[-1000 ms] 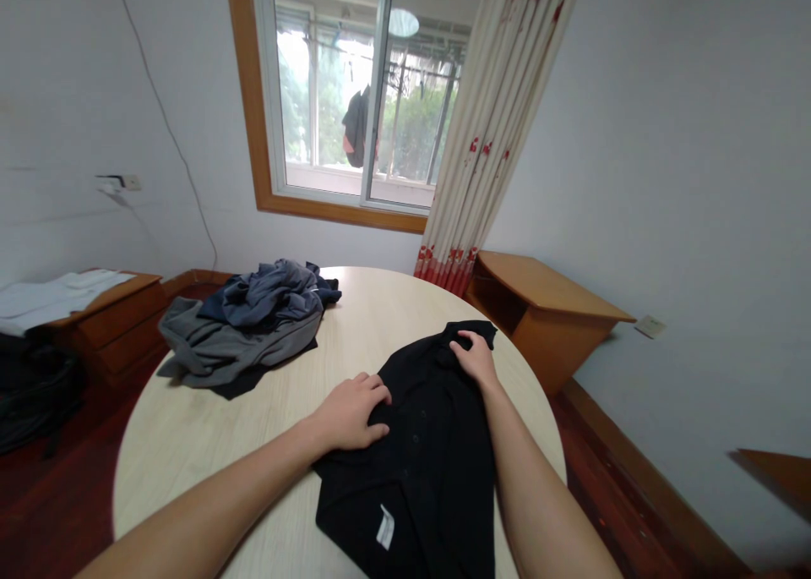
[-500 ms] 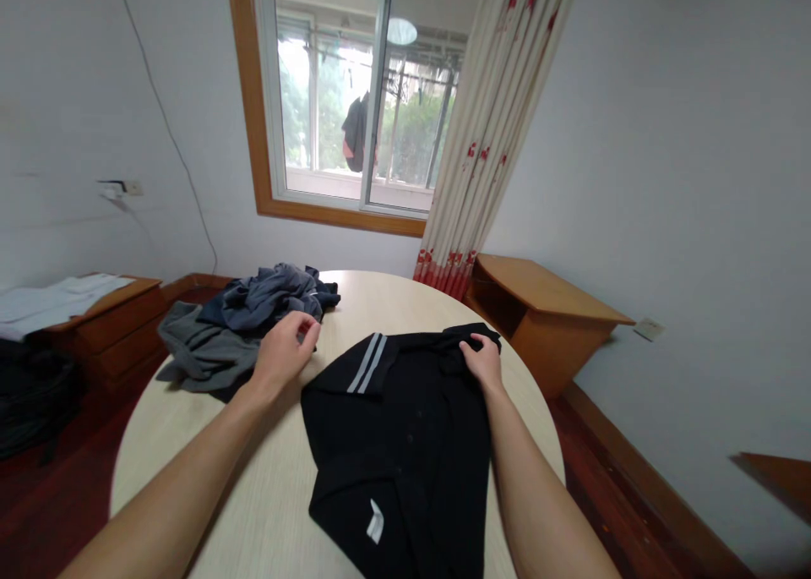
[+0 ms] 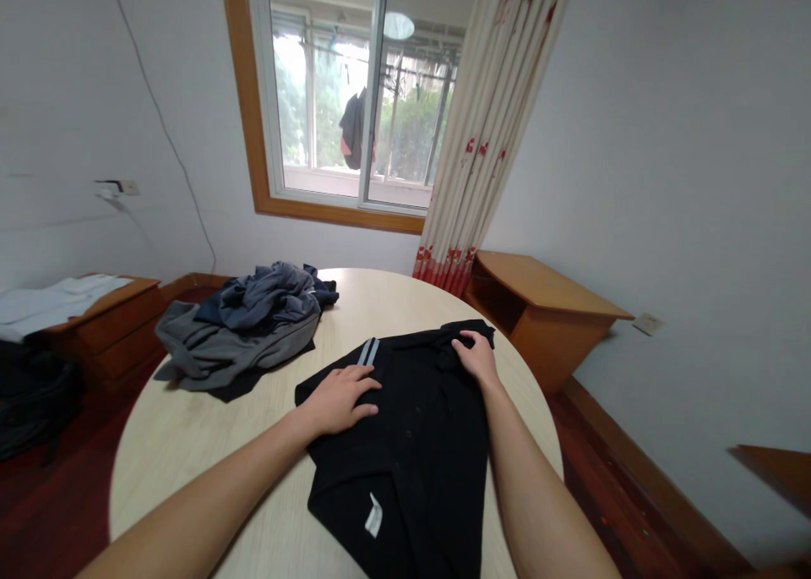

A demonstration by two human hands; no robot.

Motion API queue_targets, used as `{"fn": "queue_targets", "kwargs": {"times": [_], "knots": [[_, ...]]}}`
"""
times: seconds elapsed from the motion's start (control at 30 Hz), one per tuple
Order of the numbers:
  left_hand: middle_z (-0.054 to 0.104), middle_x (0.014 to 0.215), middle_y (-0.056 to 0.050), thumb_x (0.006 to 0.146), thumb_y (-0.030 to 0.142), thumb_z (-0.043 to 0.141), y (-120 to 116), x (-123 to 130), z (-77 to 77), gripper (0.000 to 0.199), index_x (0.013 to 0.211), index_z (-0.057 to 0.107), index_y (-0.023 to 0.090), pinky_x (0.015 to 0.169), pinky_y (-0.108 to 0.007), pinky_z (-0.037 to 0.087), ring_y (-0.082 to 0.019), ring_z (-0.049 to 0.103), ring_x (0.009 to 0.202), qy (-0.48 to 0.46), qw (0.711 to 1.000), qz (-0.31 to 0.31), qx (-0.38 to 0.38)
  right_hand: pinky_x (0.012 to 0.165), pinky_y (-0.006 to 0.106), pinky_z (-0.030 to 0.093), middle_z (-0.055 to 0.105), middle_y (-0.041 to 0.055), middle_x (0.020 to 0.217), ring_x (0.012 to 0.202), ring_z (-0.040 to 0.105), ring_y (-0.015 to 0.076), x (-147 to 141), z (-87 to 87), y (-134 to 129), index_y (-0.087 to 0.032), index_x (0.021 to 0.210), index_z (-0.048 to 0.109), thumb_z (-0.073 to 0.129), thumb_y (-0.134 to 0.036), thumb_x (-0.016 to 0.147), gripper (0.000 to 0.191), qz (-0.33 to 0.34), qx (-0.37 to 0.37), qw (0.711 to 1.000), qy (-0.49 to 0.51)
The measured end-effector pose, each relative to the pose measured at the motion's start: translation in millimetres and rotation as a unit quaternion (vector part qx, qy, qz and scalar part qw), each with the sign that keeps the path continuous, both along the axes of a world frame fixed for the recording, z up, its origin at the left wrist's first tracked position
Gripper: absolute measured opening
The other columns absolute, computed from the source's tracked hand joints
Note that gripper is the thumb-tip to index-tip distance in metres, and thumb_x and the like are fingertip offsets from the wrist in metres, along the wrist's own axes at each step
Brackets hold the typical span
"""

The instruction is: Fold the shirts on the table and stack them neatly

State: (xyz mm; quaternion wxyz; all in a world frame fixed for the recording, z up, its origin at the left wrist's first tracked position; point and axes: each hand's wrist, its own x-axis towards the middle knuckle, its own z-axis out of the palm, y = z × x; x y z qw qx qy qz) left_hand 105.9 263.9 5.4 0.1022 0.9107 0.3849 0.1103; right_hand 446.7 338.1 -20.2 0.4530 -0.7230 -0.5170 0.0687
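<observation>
A black shirt (image 3: 421,452) lies spread on the round table, with two grey stripes on its left part, small buttons down the middle and a white tag near its lower left. Flat on the striped part rests my left hand (image 3: 340,400), fingers apart, covering some of the stripes. At the far right corner of the shirt, my right hand (image 3: 478,357) has its thumb and fingers bent together on the bunched black cloth. The fingertips there are partly lost against the dark fabric.
A heap of grey and dark blue clothes (image 3: 253,325) sits on the left of the pale round table (image 3: 373,296). Beyond the table's right edge stands a wooden desk (image 3: 551,287). Papers lie on a wooden cabinet (image 3: 123,325) at left. A curtain (image 3: 487,139) hangs behind.
My left hand has moved right and down from beside the clothes heap onto the striped part of the shirt, and its fingers have spread. The right hand stays at the far corner.
</observation>
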Motion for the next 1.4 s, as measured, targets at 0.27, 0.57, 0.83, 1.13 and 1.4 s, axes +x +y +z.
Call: {"fn": "queue_targets", "kwargs": {"times": [0.27,0.57,0.83,1.13,1.4], "knots": [[0.071,0.097,-0.006,0.091,0.03,0.05,34.1,-55.5,27.7,0.025,0.108,0.067,0.022,0.079,-0.034,0.052,-0.024,0.067,0.087,-0.278,0.924,0.236,0.115,0.102,0.044,0.044,0.067,0.0159,0.116,0.111,0.061,0.0297,2.2,-0.9,1.2,-0.013,0.106,0.07,0.066,-0.031,0.075,0.036,0.001,0.005,1.0,0.0],[0.068,0.113,-0.01,0.093,0.042,0.056,7.1,-40.9,48.2,0.029,0.109,0.066,0.02,0.1,-0.041,0.047,-0.025,0.063,0.108,-0.266,0.954,0.018,0.133,0.102,0.042,0.044,0.067,0.0133,0.113,0.11,0.061,0.0275,-0.6,-5.2,3.4,-0.016,0.103,0.07,0.067,-0.031,0.075,0.032,0.007,0.016,1.0,-0.003],[0.026,0.16,-0.017,0.054,0.058,0.09,-27.9,4.4,12.9,0.09,0.131,0.056,0.026,0.113,-0.072,0.008,-0.042,0.015,0.148,0.033,0.969,-0.184,-0.163,0.103,0.041,0.044,0.066,0.0145,0.117,0.112,0.061,0.0274,-2.4,-4.8,1.3,-0.015,0.107,0.069,0.066,-0.031,0.076,0.035,0.01,-0.007,1.0,-0.011],[0.048,0.148,-0.013,0.08,0.029,0.078,-34.5,10.8,21.8,0.021,0.094,0.066,0.019,0.11,-0.057,0.035,-0.035,0.04,0.139,0.017,0.971,-0.211,-0.108,0.102,0.043,0.044,0.067,0.0146,0.115,0.112,0.061,0.0281,-3.1,-9.5,2.2,-0.014,0.106,0.069,0.066,-0.031,0.076,0.035,0.021,0.001,1.0,-0.02],[0.066,0.107,-0.004,0.08,0.025,0.075,-33.1,17.5,21.1,0.019,0.093,0.061,0.022,0.087,-0.034,0.046,-0.024,0.059,0.105,0.006,0.98,-0.19,-0.053,0.102,0.043,0.045,0.067,0.0145,0.115,0.112,0.062,0.0277,-13.6,-9.4,-3.3,-0.014,0.108,0.067,0.065,-0.03,0.078,0.034,0.066,-0.018,0.995,-0.067]]}}
